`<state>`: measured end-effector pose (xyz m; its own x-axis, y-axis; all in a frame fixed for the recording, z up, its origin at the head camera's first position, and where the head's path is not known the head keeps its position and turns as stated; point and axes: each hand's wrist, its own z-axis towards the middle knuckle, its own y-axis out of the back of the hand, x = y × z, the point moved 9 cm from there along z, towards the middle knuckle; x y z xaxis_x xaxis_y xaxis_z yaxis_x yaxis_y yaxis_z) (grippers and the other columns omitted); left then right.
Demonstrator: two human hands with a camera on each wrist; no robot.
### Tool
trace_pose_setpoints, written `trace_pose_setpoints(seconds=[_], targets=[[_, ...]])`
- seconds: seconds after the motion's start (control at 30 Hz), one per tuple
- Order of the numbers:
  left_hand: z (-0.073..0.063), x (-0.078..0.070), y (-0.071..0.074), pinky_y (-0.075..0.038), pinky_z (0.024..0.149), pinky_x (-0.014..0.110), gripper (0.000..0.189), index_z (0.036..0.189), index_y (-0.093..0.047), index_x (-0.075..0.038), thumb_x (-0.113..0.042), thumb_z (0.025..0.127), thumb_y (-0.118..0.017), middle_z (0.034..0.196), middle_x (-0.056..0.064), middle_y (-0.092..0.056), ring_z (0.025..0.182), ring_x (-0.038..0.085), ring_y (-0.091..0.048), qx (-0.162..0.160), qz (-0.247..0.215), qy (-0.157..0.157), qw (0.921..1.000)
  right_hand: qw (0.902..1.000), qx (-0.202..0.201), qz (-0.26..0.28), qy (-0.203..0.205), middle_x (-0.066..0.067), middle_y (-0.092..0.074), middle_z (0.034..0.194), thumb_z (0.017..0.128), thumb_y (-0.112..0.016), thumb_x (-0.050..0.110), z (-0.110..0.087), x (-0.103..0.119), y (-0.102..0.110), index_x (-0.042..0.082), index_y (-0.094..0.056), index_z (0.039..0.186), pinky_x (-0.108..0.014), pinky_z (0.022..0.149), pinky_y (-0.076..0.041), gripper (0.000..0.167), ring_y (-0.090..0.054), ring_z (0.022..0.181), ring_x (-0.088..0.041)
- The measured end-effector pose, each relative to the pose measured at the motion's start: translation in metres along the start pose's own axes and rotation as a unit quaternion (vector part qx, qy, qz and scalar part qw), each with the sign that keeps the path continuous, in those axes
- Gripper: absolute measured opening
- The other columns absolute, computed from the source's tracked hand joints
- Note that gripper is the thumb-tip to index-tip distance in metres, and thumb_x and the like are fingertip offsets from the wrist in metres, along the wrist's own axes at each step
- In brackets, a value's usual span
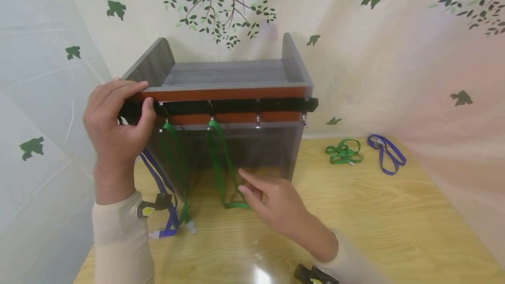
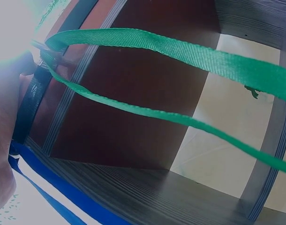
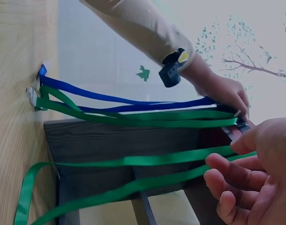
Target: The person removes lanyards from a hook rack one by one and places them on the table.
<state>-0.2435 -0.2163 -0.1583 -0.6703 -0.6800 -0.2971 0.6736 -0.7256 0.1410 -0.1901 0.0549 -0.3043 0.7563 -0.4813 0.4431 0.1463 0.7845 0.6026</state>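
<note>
My left hand (image 1: pixel 118 117) grips the left end of a grey wooden shelf (image 1: pixel 229 71), fingers over its top edge and thumb on the front. Along that front runs a black bar (image 1: pixel 236 106) with metal hooks. A green lanyard (image 1: pixel 217 170) hangs from one hook, and my right hand (image 1: pixel 276 203) is beside its lower part, index finger extended, other fingers loosely bent. To the left hangs another green lanyard (image 1: pixel 183 214). A blue lanyard (image 2: pixel 72 187) hangs at the shelf's left end, its upper part hidden behind my left hand in the head view.
On the wooden table (image 1: pixel 375 222), right of the shelf, lie a bundled green lanyard (image 1: pixel 345 154) and a looped blue lanyard (image 1: pixel 388 154). Two hooks toward the right, one of them a metal hook (image 1: pixel 258 119), carry nothing. A printed cloth (image 1: pixel 414 65) hangs behind.
</note>
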Motion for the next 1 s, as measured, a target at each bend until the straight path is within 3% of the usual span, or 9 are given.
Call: trace_pose_setpoints(seconds=[0.17, 0.33, 0.47, 0.73, 1.0], targets=[[0.0, -0.002, 0.0, -0.043, 0.1, 0.018, 0.039, 0.111, -0.083, -0.004, -0.034, 0.087, -0.071, 0.107, 0.022, -0.079, 0.1, 0.044, -0.065, -0.002, -0.003, -0.001, 1.0, 0.9991, 0.011, 0.002, -0.04, 0.007, -0.064, 0.068, 0.105, -0.064, 0.029, 0.009, 0.0, -0.013, -0.001, -0.065, 0.141, -0.01, 0.053, -0.041, 0.048, -0.043, 0.057, 0.007], [0.0, -0.002, 0.002, -0.044, 0.1, 0.018, 0.039, 0.109, -0.083, -0.004, -0.033, 0.086, -0.072, 0.105, 0.023, -0.079, 0.099, 0.044, -0.065, -0.012, -0.008, 0.003, 0.9999, 0.995, 0.039, 0.031, -0.087, 0.006, -0.075, 0.09, 0.104, -0.065, 0.03, 0.013, -0.004, -0.029, -0.003, -0.052, 0.152, -0.014, 0.054, -0.045, 0.06, -0.046, 0.061, 0.006], [0.001, -0.002, 0.002, -0.045, 0.1, 0.02, 0.038, 0.109, -0.083, -0.005, -0.033, 0.085, -0.072, 0.105, 0.023, -0.079, 0.099, 0.044, -0.065, -0.015, -0.014, 0.004, 0.9998, 0.9915, 0.054, 0.038, -0.112, 0.007, -0.074, 0.096, 0.105, -0.064, 0.035, 0.013, -0.006, -0.039, 0.0, -0.046, 0.157, -0.016, 0.053, -0.046, 0.065, -0.047, 0.061, 0.005], [0.001, -0.005, 0.001, -0.044, 0.099, 0.018, 0.037, 0.108, -0.083, -0.004, -0.03, 0.085, -0.072, 0.105, 0.024, -0.079, 0.099, 0.045, -0.064, -0.016, -0.017, 0.009, 0.9997, 0.9941, 0.049, 0.038, -0.089, 0.003, -0.074, 0.099, 0.107, -0.06, 0.039, 0.02, -0.007, -0.054, 0.0, -0.049, 0.155, -0.014, 0.054, -0.046, 0.064, -0.046, 0.062, 0.006], [0.0, 0.0, 0.0, -0.045, 0.099, 0.019, 0.039, 0.111, -0.084, -0.008, -0.036, 0.086, -0.072, 0.106, 0.021, -0.079, 0.101, 0.042, -0.065, -0.011, -0.015, 0.008, 0.9998, 0.9935, -0.008, 0.082, -0.08, -0.005, -0.077, 0.096, 0.102, -0.07, 0.026, 0.03, -0.017, -0.058, -0.005, -0.061, 0.143, -0.013, 0.05, -0.045, 0.052, -0.05, 0.058, 0.0]])
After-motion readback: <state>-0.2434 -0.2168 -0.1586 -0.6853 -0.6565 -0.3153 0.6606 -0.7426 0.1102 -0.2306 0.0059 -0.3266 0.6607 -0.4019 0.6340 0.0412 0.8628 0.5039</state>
